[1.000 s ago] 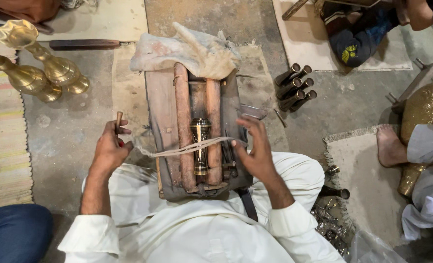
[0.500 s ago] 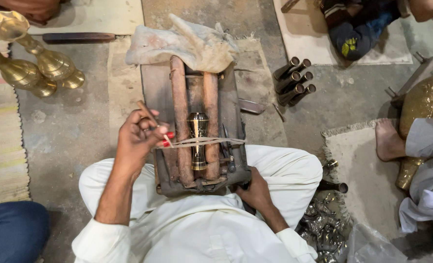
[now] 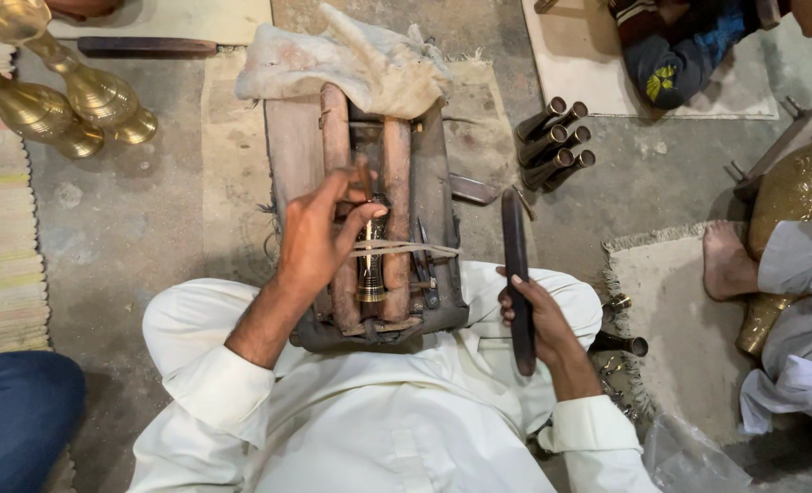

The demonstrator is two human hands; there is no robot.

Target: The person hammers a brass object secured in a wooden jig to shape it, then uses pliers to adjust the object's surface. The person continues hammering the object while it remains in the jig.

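Two hands are at work here, both yours. Your left hand (image 3: 319, 239) hovers over the wooden frame (image 3: 362, 219) that lies across your lap, its fingers pinched narrow around a thin tool (image 3: 363, 178) whose tip points toward the far end of the frame. Just below that hand, a small dark brass piece (image 3: 370, 265) sits upright between the two wooden rollers (image 3: 395, 196), and a pale cord (image 3: 406, 247) runs across it toward the right side of the frame.

Your right hand (image 3: 534, 315) is well apart from the frame, out to the right beside your knee. It is closed around the near end of a long dark stick (image 3: 516, 265), which stands nearly lengthwise, its far end pointing away from you.

A crumpled cloth (image 3: 351, 64) covers the far end of the frame. To the far right of it, a bundle of dark metal tubes (image 3: 554, 141) lies on the floor (image 3: 150, 210). At the far left stand tall brass vases (image 3: 68, 100). On the right edge, another person's bare foot (image 3: 727, 265) rests on a mat (image 3: 675, 329), beside a shiny brass pot (image 3: 794, 196).
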